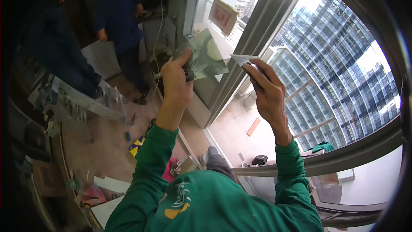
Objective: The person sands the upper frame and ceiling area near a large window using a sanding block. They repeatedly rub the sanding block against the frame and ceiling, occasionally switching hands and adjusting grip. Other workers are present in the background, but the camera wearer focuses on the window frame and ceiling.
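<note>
My left hand [175, 75] is closed around the dark handle side of a flat, square greenish plate [201, 66], which looks like a plasterer's hawk. A rounded lump of white paste [213, 50] sits on the plate. My right hand [269, 88] grips a putty knife [243, 59], its pale triangular blade pointing left toward the plate. A small gap separates the blade from the plate. Both hands are raised in front of the window frame [253, 28].
Two people, one in a blue shirt [119, 17], stand at the far left near a metal ladder [81, 99]. A cable [159, 30] hangs beside the window. Cardboard and scraps [101, 197] lie lower left. An orange strip [253, 127] and a black bag [259, 160] lie beyond the frame.
</note>
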### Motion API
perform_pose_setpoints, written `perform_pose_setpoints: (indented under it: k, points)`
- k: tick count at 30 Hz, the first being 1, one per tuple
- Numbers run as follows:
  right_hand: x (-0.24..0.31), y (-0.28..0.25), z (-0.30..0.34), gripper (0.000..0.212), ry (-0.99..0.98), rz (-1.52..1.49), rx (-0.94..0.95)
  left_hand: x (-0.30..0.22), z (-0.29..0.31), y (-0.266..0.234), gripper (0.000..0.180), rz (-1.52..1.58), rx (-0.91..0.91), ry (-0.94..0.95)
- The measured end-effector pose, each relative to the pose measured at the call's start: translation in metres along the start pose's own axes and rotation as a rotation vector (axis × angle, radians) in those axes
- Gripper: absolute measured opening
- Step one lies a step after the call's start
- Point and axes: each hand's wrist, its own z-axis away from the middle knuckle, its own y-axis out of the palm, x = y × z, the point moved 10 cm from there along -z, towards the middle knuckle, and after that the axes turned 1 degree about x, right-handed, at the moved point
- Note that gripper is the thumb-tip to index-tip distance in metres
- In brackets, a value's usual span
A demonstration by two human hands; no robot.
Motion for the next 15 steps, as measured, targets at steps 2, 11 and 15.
perform_pose_setpoints:
  k: [2,11,15]
  points:
    - [0.015,0.000,-0.010,0.052,-0.121,0.071,0.053,-0.008,-0.001,-0.003,0.023,-0.175,-0.053,0.156]
    - [0.050,0.041,0.005,0.045,-0.328,0.222,0.394,-0.043,0.022,-0.002,0.029,-0.178,-0.247,0.472]
    - [-0.002,-0.023,-0.063,0.042,-0.382,0.594,0.230,-0.092,0.018,-0.059,0.044,-0.405,-0.317,0.511]
